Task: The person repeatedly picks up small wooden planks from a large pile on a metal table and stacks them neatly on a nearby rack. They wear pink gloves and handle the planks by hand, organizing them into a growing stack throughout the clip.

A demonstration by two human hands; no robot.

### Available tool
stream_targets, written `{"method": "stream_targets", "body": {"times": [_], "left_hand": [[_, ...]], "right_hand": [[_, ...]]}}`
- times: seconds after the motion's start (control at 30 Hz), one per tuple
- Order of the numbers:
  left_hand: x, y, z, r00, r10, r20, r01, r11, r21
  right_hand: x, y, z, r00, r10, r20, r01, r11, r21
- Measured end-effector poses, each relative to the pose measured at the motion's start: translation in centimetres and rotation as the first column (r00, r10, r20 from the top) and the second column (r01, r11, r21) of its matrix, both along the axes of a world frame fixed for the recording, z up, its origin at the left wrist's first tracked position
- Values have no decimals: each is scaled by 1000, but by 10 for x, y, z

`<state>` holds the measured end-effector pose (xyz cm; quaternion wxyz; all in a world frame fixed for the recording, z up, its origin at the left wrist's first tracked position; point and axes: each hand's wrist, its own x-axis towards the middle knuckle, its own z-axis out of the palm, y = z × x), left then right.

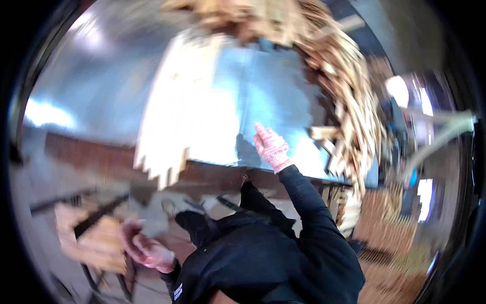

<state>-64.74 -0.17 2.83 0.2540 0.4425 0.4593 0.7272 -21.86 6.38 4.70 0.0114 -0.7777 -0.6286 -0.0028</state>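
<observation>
My right hand (272,147), in a pink-and-white knit glove, is over the bare part of a shiny metal table (273,96) near its front edge. Its fingers reach forward, loosely bent, and nothing shows in them. Down at the left, away from the table, my left hand (147,247) wears the same kind of glove. It is blurred by motion; thumb and fingers stand apart, with no object between them. A row of pale wooden strips (177,101) lies side by side on the table, left of my right hand, some ends jutting past the front edge.
Loose wooden strips (349,101) are heaped along the table's right side, with more strips (253,20) along the back. Stacked wood (387,228) stands at the lower right. A stand bearing pale wood (96,238) is at the lower left. A pale curved hose (435,139) hangs at the right.
</observation>
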Motion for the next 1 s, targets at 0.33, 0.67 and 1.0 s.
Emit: {"method": "stream_targets", "body": {"times": [0.33,0.67,1.0], "left_hand": [[520,-12,74,388,-820,421,829,111,-549],[806,-48,68,117,-719,685,935,-153,-320],[866,-99,51,276,-555,785,865,-212,-455]], "right_hand": [[593,-215,30,731,-664,160,613,741,274],[611,-202,101,713,-206,-671,21,962,-273],[743,-264,63,841,-540,-27,535,823,189]]}}
